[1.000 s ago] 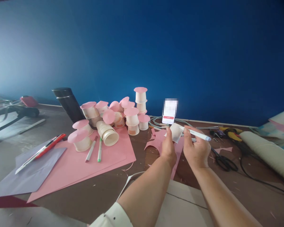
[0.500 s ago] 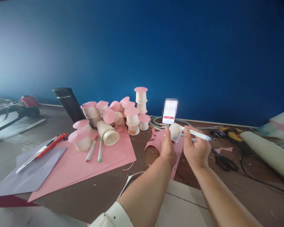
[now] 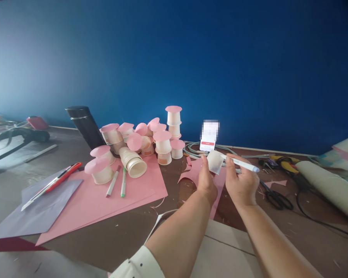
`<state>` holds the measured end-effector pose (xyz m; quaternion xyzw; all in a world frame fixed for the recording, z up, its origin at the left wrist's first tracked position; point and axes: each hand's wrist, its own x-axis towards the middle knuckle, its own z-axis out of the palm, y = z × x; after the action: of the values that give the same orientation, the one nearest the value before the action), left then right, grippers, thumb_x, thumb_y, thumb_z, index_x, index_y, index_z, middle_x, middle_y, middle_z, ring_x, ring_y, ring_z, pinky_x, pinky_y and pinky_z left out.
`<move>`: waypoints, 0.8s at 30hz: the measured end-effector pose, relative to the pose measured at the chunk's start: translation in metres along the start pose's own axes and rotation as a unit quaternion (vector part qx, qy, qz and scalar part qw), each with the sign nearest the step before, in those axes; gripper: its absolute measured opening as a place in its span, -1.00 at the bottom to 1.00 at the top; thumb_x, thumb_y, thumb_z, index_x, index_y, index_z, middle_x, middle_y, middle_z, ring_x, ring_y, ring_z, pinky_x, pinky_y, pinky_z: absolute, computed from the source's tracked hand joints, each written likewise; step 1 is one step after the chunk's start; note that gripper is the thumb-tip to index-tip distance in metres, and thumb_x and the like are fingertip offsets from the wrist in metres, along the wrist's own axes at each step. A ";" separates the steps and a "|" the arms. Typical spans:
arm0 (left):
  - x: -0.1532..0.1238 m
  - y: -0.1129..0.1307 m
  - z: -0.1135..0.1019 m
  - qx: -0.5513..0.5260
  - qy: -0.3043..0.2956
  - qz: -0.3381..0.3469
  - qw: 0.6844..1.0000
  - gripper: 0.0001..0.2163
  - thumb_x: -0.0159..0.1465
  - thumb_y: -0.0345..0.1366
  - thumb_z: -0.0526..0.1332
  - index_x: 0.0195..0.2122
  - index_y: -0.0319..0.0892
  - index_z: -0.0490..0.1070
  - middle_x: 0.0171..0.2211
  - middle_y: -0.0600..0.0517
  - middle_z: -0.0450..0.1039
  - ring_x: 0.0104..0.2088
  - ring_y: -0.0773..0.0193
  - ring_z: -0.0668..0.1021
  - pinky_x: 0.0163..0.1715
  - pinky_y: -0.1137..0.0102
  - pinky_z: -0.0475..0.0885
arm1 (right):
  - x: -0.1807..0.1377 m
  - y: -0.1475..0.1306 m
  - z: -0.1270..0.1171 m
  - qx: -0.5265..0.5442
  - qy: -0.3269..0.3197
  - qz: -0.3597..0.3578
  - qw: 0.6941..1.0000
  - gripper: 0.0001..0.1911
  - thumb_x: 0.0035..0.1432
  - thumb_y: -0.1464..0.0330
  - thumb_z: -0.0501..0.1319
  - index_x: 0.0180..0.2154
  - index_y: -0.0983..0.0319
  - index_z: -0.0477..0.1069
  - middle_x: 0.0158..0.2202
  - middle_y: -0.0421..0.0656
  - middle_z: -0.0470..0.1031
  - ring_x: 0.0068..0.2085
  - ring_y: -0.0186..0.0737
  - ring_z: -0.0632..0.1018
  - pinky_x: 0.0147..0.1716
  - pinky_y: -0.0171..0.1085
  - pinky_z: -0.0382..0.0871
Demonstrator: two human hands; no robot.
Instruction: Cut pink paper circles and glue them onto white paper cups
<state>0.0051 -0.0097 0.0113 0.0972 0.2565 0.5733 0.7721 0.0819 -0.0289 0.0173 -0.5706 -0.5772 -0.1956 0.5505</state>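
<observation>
My left hand (image 3: 206, 181) pinches a small white paper cup (image 3: 215, 161), held up on its side above the table. My right hand (image 3: 241, 182) grips a white marker (image 3: 243, 165) with its tip against the cup's side. Under both hands lies a cut piece of pink paper (image 3: 195, 172). A heap of paper cups topped with pink paper discs (image 3: 139, 141) stands to the left on a large pink sheet (image 3: 104, 200).
A black flask (image 3: 85, 125) stands behind the cups. Two markers (image 3: 118, 185) lie on the pink sheet, a red utility knife (image 3: 53, 184) on a lilac sheet. Black scissors (image 3: 274, 197), cables and a rolled cloth (image 3: 327, 185) lie at right. A phone (image 3: 209, 135) leans against the blue wall.
The cup has turned slightly in my left hand while the marker stays against it. My view shifted a little; nothing else moved.
</observation>
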 end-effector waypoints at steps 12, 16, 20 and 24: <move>0.004 -0.002 -0.003 -0.016 -0.018 -0.011 1.000 -0.43 0.20 0.18 0.18 0.01 -0.19 0.50 0.13 -0.12 0.46 0.24 0.02 0.38 0.31 0.20 0.16 | 0.000 0.000 0.000 0.003 0.002 -0.008 1.000 -0.74 0.26 0.26 0.18 -0.21 0.28 0.57 -0.26 0.00 0.63 -0.23 -0.08 0.63 -0.17 -0.21 0.44; 0.003 -0.002 -0.003 -0.022 -0.027 -0.005 0.999 -0.44 0.20 0.17 0.18 -0.01 -0.20 0.51 0.13 -0.12 0.46 0.24 0.02 0.38 0.32 0.19 0.12 | 0.000 0.000 0.001 0.004 0.004 -0.014 1.000 -0.75 0.26 0.27 0.18 -0.22 0.28 0.56 -0.26 0.01 0.63 -0.24 -0.08 0.63 -0.18 -0.22 0.45; 0.003 -0.002 -0.003 -0.020 -0.023 -0.008 1.000 -0.44 0.18 0.18 0.20 -0.01 -0.19 0.51 0.12 -0.10 0.47 0.24 0.03 0.38 0.32 0.20 0.13 | 0.000 0.000 0.001 0.004 0.006 -0.020 1.000 -0.76 0.26 0.28 0.18 -0.22 0.28 0.56 -0.26 0.00 0.63 -0.23 -0.08 0.63 -0.17 -0.21 0.45; 0.003 -0.002 -0.003 -0.023 -0.021 -0.013 0.999 -0.43 0.17 0.18 0.20 -0.02 -0.19 0.52 0.12 -0.11 0.47 0.24 0.03 0.38 0.31 0.22 0.16 | 0.000 0.000 0.001 0.006 0.006 -0.021 1.000 -0.77 0.25 0.29 0.19 -0.23 0.28 0.56 -0.27 0.00 0.63 -0.25 -0.10 0.63 -0.17 -0.23 0.44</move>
<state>0.0058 -0.0078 0.0069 0.0882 0.2287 0.5671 0.7863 0.0819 -0.0278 0.0170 -0.5540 -0.5869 -0.2067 0.5530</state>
